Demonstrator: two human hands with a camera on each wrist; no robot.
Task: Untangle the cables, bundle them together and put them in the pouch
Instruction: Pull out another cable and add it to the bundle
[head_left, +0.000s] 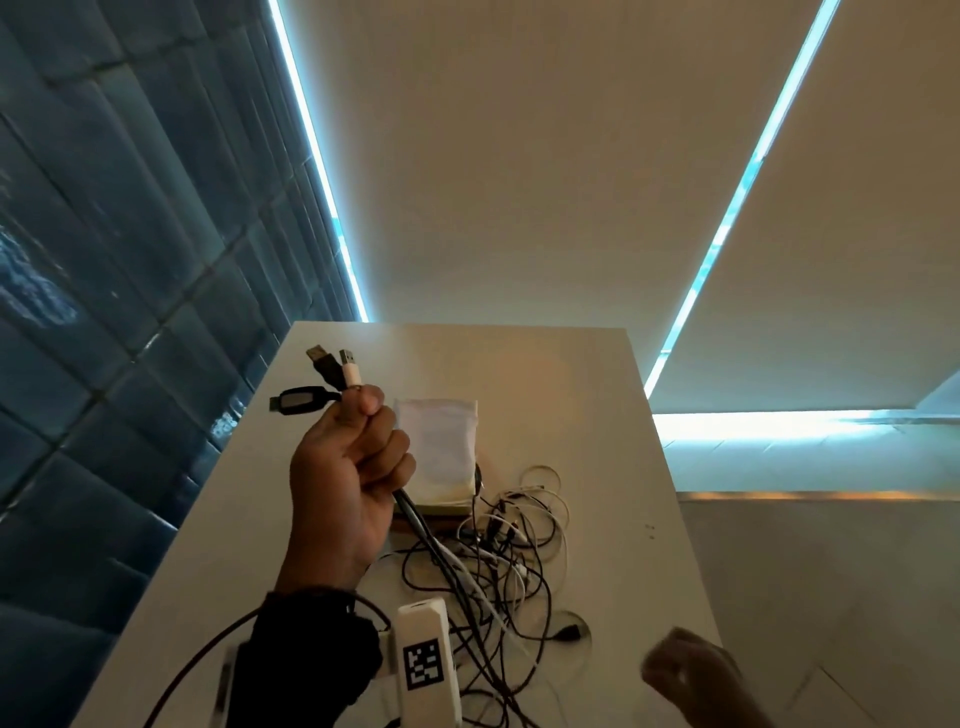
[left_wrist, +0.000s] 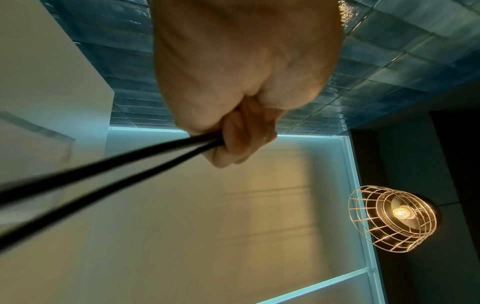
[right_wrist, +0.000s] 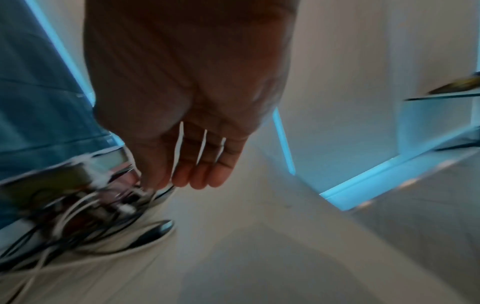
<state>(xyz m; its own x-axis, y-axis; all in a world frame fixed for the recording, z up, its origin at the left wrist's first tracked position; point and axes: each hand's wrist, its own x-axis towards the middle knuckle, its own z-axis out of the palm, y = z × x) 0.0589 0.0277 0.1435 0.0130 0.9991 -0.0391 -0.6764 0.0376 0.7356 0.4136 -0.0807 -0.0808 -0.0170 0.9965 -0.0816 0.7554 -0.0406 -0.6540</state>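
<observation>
Left hand (head_left: 345, 478) raised above the desk (head_left: 597, 395), fist closed around a bunch of cable ends. Three plugs stick out of the top of the fist: black USB plug (head_left: 319, 362) and white USB plug (head_left: 349, 368) pointing to 12 o'clock, a flat black connector (head_left: 296, 401) pointing to 9 o'clock. Left wrist view: two black cables (left_wrist: 109, 164) exit the curled fingers (left_wrist: 233, 131) and run off toward 8 o'clock.

From the fist the held cables drop toward 5 o'clock into the cable tangle (head_left: 498, 566) on the desk, a black and white mix, still knotted, loops spilling toward the near edge.

Pouch (head_left: 441, 452): white, flat on the desk at 12 o'clock of the tangle, just beside the left hand, its near edge touching the tangle. It seems to sit on a thin brown-edged pad; can't tell what that is.

Right hand (head_left: 691, 675) at 4 o'clock of the tangle, low in the head view and blurred. Right wrist view: fingers (right_wrist: 205, 170) straight and together, holding nothing, fingertips just beside the tangle's edge (right_wrist: 85, 214); contact unclear from blur.

White block with a square coded marker (head_left: 427, 670) on the left wrist.
</observation>
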